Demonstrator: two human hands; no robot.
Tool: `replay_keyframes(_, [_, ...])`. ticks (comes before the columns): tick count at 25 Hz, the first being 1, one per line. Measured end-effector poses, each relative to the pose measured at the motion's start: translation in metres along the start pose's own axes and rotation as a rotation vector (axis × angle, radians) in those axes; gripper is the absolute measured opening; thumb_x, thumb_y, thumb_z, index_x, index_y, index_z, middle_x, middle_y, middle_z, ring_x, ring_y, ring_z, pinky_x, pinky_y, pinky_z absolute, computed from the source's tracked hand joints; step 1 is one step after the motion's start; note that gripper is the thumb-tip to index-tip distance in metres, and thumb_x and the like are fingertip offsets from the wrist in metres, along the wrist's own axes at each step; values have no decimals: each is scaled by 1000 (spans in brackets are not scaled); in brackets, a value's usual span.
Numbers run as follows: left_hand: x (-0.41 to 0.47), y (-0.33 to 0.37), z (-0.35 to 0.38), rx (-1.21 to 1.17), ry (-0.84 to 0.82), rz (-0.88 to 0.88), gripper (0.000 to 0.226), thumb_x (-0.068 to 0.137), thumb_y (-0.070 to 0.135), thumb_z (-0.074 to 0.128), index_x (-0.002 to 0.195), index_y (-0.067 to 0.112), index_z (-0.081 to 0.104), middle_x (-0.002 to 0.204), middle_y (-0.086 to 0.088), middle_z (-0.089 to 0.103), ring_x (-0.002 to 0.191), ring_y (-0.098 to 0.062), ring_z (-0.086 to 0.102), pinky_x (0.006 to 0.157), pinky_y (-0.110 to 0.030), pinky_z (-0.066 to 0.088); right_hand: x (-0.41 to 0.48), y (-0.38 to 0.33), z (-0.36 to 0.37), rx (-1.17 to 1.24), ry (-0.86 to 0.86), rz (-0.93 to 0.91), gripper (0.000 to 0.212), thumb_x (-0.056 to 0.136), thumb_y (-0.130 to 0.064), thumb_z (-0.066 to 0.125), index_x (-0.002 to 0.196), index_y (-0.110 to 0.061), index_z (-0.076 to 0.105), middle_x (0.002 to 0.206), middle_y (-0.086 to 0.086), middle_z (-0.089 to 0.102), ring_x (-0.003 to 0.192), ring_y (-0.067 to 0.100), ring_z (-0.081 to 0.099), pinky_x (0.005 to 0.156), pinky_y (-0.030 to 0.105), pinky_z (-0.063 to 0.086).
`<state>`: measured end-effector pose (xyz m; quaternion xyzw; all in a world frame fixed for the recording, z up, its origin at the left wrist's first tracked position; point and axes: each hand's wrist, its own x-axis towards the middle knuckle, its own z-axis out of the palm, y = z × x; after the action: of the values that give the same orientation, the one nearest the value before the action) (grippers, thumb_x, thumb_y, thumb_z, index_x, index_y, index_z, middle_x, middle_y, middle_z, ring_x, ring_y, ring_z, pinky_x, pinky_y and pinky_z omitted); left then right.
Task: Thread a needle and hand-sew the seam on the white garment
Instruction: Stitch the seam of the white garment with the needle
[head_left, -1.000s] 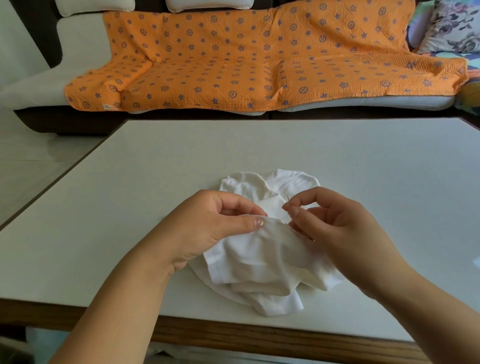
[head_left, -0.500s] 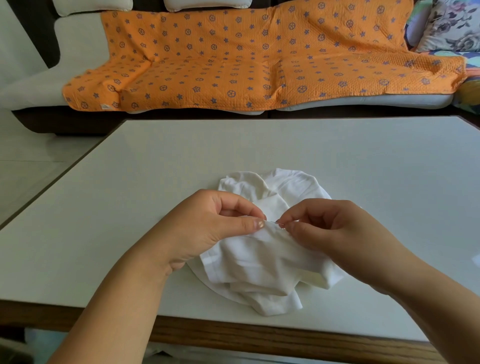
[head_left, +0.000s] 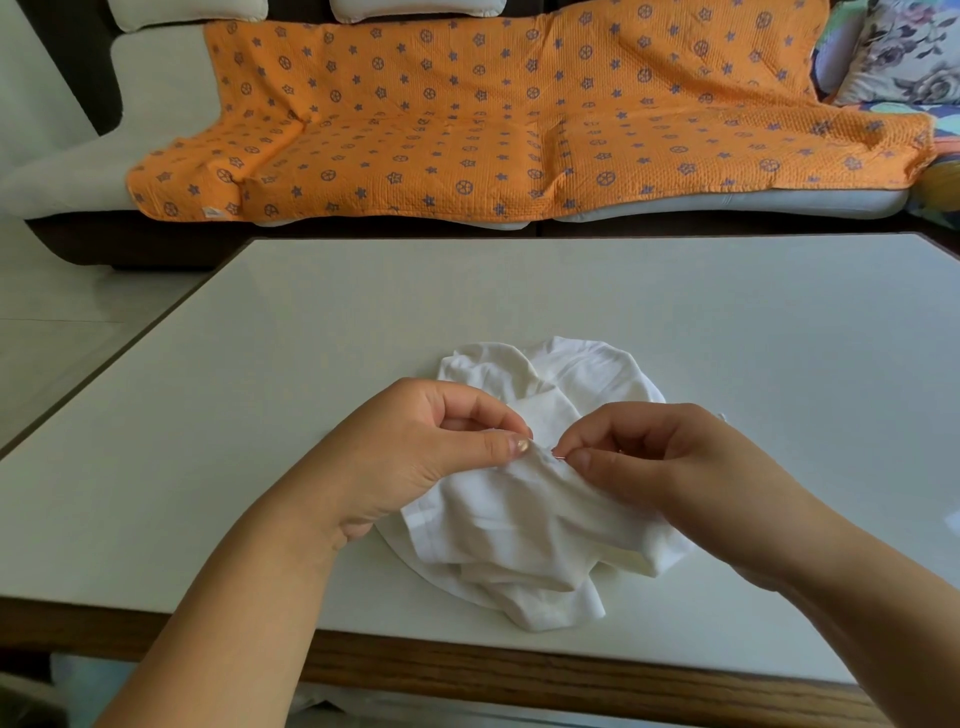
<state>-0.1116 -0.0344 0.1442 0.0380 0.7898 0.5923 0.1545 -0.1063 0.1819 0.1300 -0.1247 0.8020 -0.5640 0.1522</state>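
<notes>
Lately changed: the right hand (head_left: 670, 467) has come down from just above the raised fold to its crest, and its fingertips now sit just beside the left thumb.
Meaning for task: judged to be a stitch going in at the seam. Threading looks done, though no thread can be made out.
Head view, left hand (head_left: 415, 457): fingers curled, thumb and forefinger pinching the fold of cloth and holding it up off the table.
Head view, right hand: thumb and forefinger pressed together on a thin glint taken for the needle (head_left: 558, 456); the other fingers are curled under.
White garment (head_left: 519, 530): bunched at the near middle of the table (head_left: 519, 291), one edge reaching almost to the near rim. The held fold lies between the two hands.
Needle relative to grip: at the right fingertips and touching the fold's crest. Whether it has pierced the cloth cannot be told.
Far side: sofa (head_left: 156, 104) with an orange throw (head_left: 519, 104).
</notes>
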Motion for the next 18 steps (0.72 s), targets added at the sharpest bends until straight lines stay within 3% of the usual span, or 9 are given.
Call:
replay_keyframes(4, [1, -1, 4, -22, -35, -16, 6, 73, 20, 77, 79, 23, 79, 86, 0, 78, 89, -6, 72, 90, -20, 47, 1, 0, 5, 69, -42, 10, 6, 85, -29, 70, 87, -27, 76, 93, 21, 67, 77, 17, 58, 77, 35, 45])
replay_keyframes(7, [3, -3, 6, -16, -26, -23, 9, 78, 14, 76, 78, 22, 79, 87, 0, 78, 88, -7, 72, 88, -19, 47, 2, 2, 8, 104, -20, 12, 16, 75, -37, 69, 85, -27, 77, 90, 15, 72, 76, 14, 60, 77, 32, 47])
replay_keyframes(9, [3, -3, 5, -17, -15, -31, 8, 79, 14, 76, 79, 21, 78, 87, 1, 78, 89, -5, 72, 89, -17, 46, 3, 3, 9, 101, -3, 14, 6, 81, -29, 70, 83, -28, 76, 82, 10, 72, 72, 11, 59, 75, 31, 45])
replay_keyframes(12, [3, -3, 5, -19, -1, -41, 7, 78, 15, 77, 79, 21, 78, 87, 2, 78, 90, -4, 72, 91, -17, 46, 4, 6, 10, 80, -48, 25, 13, 91, -15, 64, 89, -26, 71, 77, 16, 67, 70, 19, 57, 74, 36, 47])
replay_keyframes(14, [4, -3, 7, -27, -13, -48, 9, 77, 14, 77, 76, 23, 78, 87, 2, 78, 89, -4, 72, 89, -16, 47, 3, 5, 11, 82, -55, 29, 15, 92, -9, 60, 94, -23, 66, 71, 10, 66, 66, 15, 59, 74, 33, 50])
replay_keyframes(18, [6, -5, 13, -6, -30, -53, 7, 77, 16, 78, 78, 23, 79, 85, 3, 77, 87, -3, 71, 82, -14, 48, 2, 3, 13, 71, -14, 2, 17, 94, -5, 55, 99, -21, 59, 76, 7, 72, 68, 14, 66, 75, 27, 54])
